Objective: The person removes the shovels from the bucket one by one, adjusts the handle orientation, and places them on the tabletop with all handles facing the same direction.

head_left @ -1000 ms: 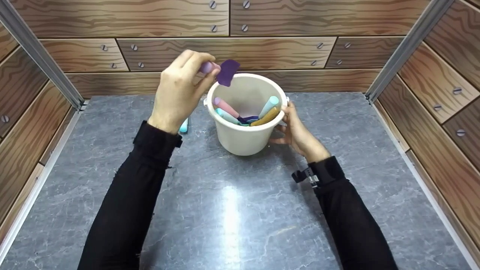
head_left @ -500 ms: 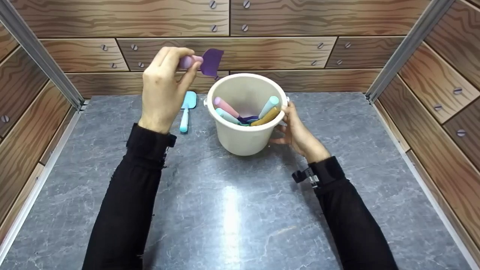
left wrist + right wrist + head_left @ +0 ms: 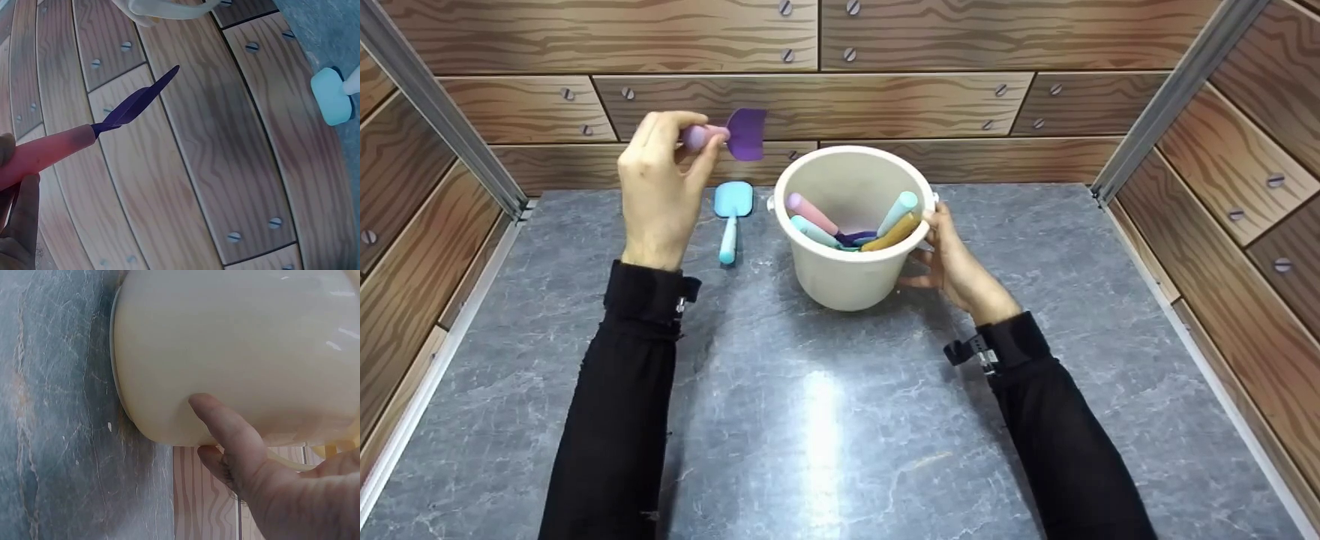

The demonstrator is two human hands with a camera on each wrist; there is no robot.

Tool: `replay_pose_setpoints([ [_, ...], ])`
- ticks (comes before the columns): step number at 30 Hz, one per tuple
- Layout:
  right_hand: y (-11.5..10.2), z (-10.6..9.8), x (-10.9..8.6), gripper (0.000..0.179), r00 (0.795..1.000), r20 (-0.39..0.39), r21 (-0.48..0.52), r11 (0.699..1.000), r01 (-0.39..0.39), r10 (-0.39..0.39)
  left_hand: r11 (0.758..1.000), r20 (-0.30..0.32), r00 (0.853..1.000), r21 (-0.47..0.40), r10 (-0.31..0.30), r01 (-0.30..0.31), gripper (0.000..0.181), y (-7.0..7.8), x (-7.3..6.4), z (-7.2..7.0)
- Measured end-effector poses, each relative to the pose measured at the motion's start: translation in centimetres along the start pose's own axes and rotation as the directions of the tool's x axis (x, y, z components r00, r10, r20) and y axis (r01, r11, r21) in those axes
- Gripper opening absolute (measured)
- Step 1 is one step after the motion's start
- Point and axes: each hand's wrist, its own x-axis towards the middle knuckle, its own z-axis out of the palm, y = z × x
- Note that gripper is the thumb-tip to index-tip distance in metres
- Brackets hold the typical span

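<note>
High at the left of the bucket, my left hand (image 3: pixel 664 184) grips the pink handle of a small toy shovel (image 3: pixel 746 135) with a purple blade. The left wrist view shows that purple blade (image 3: pixel 138 107) nearly edge-on, pointing away from the fingers. My right hand (image 3: pixel 952 262) holds the right side of a cream bucket (image 3: pixel 847 281) standing on the table, its fingertips (image 3: pixel 205 405) against the outer wall. Inside the bucket lie a pink handle (image 3: pixel 814 214), two light-blue handles and a mustard-yellow piece (image 3: pixel 892 234); their lower ends overlap.
A light-blue toy shovel (image 3: pixel 733 201) lies on the grey table (image 3: pixel 585 337) left of the bucket, its handle toward me. Wood-patterned walls (image 3: pixel 885 105) with metal corner posts stand at the back and both sides.
My left hand has carried the purple-bladed shovel leftward, from above the bucket's rim to clear of it, uncovering the light-blue shovel on the table. The right hand and bucket stay put.
</note>
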Motion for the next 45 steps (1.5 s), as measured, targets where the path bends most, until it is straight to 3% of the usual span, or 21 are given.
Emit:
replay_pose_setpoints([
  [10,0.0,0.0,0.2,0.092,1.0,-0.008,0.013,1.0,-0.002,0.002,0.992,0.001,0.992,0.022,-0.124,0.124,0.028,-3.1,-0.6,0.4],
  [29,0.0,0.0,0.2,0.093,1.0,-0.016,-0.006,1.0,-0.003,0.003,0.968,0.035,0.974,0.123,-0.223,0.217,0.023,-7.6,-2.3,0.7],
  [45,0.0,0.0,0.0,0.089,1.0,-0.005,-0.018,1.0,-0.007,0.007,0.928,0.076,0.944,0.226,-0.32,0.296,0.025,-10.3,-3.6,0.6],
])
